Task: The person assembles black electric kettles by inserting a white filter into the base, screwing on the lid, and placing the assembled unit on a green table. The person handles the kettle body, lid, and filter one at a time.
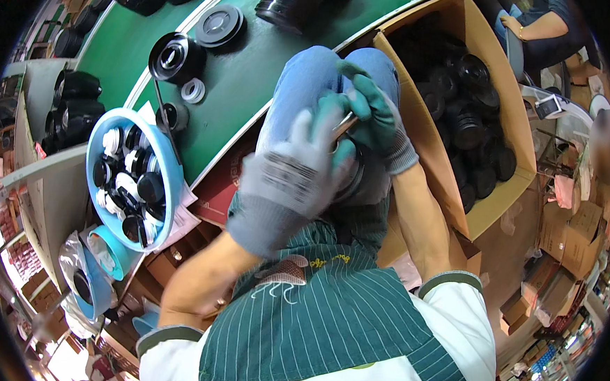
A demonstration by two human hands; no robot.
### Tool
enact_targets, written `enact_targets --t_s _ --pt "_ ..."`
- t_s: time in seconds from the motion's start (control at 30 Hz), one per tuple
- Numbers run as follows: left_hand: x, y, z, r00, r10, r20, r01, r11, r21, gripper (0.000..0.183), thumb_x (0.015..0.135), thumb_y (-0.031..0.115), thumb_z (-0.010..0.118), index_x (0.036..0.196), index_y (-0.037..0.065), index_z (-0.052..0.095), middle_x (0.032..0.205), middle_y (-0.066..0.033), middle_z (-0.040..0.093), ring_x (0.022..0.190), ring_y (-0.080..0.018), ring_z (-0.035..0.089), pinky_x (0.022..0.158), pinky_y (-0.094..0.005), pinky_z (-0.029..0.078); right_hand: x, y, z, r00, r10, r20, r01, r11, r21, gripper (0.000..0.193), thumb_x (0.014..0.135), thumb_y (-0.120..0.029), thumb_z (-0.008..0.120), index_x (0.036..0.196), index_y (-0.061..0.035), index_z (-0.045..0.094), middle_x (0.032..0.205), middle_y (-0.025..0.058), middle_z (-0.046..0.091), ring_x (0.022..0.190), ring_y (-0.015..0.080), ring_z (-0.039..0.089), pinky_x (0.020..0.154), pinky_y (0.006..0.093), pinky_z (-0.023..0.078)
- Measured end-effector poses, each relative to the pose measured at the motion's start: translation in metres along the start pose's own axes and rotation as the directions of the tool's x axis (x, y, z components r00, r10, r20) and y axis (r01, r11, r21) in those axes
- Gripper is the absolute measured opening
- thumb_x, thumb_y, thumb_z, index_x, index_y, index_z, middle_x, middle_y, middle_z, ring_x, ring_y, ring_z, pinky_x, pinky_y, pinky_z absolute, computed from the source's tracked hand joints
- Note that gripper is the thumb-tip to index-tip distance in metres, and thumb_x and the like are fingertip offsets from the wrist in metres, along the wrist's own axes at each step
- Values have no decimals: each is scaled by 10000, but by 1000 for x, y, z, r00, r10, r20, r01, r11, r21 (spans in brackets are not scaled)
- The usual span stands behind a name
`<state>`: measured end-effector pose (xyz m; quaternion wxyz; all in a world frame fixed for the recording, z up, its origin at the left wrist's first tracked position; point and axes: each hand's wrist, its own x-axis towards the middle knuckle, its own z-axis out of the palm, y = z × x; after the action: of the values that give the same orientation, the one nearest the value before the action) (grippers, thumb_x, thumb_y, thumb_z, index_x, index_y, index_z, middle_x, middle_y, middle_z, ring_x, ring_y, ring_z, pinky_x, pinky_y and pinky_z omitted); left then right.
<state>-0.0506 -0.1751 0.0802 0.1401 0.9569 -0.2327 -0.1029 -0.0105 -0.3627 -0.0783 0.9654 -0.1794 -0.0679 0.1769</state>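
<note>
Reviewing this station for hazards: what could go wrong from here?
1. Both gloved hands, left hand and right hand, work a round dark part over the lap, unsupported; it might slip and fall.
2. The blue bowl of small parts overhangs the green table edge and could tip.

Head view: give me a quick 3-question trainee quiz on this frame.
1. True or false: both hands wear gloves.
2. Where does the cardboard box of round black parts sit? A) at the person's right B) on the green belt C) inside the blue bowl
3. What fills the blue bowl at the left?

Key
1. True: the left hand wears a grey glove with green fingertips, and the right hand a green and grey one. They meet over the lap on a round dark part and a thin metal piece.
2. A
3. Small black and white round parts.
</note>
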Motion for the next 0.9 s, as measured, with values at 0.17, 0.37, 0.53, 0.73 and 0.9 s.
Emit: enact_targets --t_s 0.17,0.37,0.53,0.73,0.9 --pt "22 -61 1 957 211 -198 -273 887 -372 621 914 191 598 1493 12 458 1042 -226 725 885 -402 736 845 -448 588 -48 7 42 964 -246 -101 239 968 -78 426 1122 -319 399 1168 13 663 680 52 535 829 268 636 1132 564 432" --pt "82 -98 9 898 431 -84 -382 674 -632 432 957 223 465 1280 10 655 800 -178 678 686 -303 704 711 -363 566 -75 -2 96 960 -226 165 262 524 -810 397 914 -260 624 573 -59 654 564 42 488 798 293 534 978 564 477" --pt "123 -106 39 827 547 -130 -488 583 -649 405 1030 391 531 1018 32 719 745 -174 662 724 -345 675 732 -415 537 -33 -14 134 820 356 449 496 -49 -867 236 677 -261 783 590 -144 597 569 -5 425 711 219 575 952 489 515" --pt "155 -84 55 756 646 -104 -523 500 -690 433 1041 409 496 1044 59 750 934 -179 734 906 -357 692 866 -433 533 -6 21 159 613 726 313 612 -185 -769 219 775 -300 755 663 -146 648 575 -44 509 635 161 582 809 382 532" --pt "146 -102 54 732 651 -200 -619 513 -594 412 1052 358 459 932 98 755 784 -147 695 804 -334 673 806 -430 522 -11 17 158 718 501 482 632 -181 -753 232 770 -338 791 750 -124 702 635 -7 549 656 179 592 840 413 557"
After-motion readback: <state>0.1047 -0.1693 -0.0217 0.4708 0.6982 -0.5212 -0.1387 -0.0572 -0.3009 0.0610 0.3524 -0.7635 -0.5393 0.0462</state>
